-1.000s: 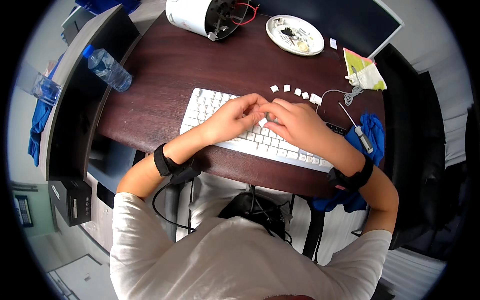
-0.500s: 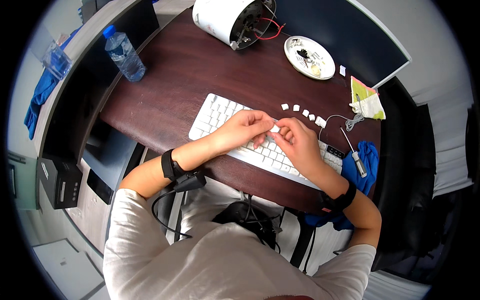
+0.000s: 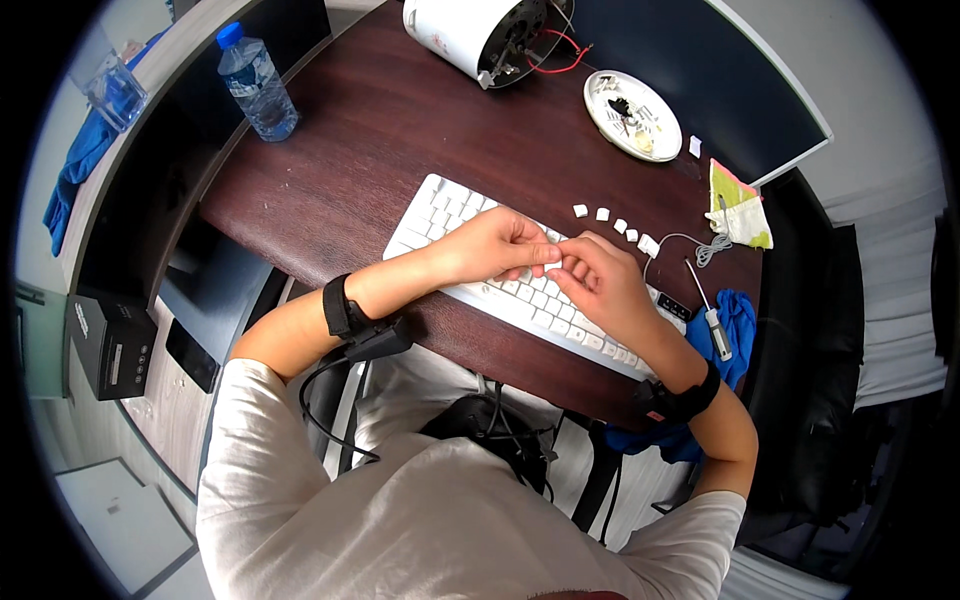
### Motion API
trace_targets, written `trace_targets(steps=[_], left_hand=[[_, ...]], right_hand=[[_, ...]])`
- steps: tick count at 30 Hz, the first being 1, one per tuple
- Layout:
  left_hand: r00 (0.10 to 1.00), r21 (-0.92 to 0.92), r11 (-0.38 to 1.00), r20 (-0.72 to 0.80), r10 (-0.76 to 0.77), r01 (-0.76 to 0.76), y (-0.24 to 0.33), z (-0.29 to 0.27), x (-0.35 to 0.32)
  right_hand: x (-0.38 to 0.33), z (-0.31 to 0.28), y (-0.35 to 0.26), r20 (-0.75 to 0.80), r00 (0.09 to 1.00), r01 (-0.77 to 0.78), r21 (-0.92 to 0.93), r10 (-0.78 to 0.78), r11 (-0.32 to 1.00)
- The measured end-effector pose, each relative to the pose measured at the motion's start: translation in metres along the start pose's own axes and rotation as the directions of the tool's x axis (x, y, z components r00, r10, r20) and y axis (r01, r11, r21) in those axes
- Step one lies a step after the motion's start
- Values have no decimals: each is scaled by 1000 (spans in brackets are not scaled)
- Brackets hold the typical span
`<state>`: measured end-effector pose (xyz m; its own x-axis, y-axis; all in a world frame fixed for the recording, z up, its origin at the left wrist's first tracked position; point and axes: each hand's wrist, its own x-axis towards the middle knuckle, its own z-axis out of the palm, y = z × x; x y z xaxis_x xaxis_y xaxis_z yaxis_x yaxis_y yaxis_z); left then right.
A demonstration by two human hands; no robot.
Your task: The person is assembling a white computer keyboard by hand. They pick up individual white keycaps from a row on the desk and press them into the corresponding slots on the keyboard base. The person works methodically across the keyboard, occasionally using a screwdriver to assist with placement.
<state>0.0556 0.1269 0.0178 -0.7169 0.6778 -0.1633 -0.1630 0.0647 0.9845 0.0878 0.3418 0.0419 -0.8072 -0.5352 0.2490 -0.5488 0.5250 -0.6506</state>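
Observation:
A white keyboard (image 3: 440,215) lies slanted on the dark wooden desk (image 3: 370,150). My left hand (image 3: 495,245) and my right hand (image 3: 600,285) meet above its middle. Between their fingertips they pinch a small white keycap (image 3: 553,262). Which hand carries it I cannot tell exactly; both touch it. Several loose white keycaps (image 3: 615,222) lie in a row on the desk just beyond the keyboard. Both wrists wear black bands.
A white plate (image 3: 632,102) with small parts sits far right. A white cylindrical appliance (image 3: 470,30) with red wires stands at the back. A water bottle (image 3: 255,85) stands at the far left, a screwdriver (image 3: 712,315) and blue cloth (image 3: 740,325) at the right.
My hands have lifted slightly off the keys and drawn together fingertip to fingertip on one keycap. The view has shifted, so the desk appears lower and nearer.

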Motion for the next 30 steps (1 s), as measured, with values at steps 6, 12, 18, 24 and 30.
trace_targets(steps=[6,12,18,24,30], left_hand=[[874,701,680,-173,454,-214,-10,-3,-5],[808,912,318,24,589,-259,-28,1,-17],[773,947,215,53,632,-241,-36,13,-21],[766,952,180,77,638,-246,-40,14,-24],[757,957,164,78,649,-239,-43,14,-23]], right_hand=[[-5,17,11,-44,980,-198,-105,194,975],[-8,36,21,-86,983,-177,-237,161,955],[-14,40,28,-50,998,-50,-438,31,898],[-14,38,27,-23,999,-35,-439,28,898],[-13,36,28,-80,995,-74,-291,53,954]])
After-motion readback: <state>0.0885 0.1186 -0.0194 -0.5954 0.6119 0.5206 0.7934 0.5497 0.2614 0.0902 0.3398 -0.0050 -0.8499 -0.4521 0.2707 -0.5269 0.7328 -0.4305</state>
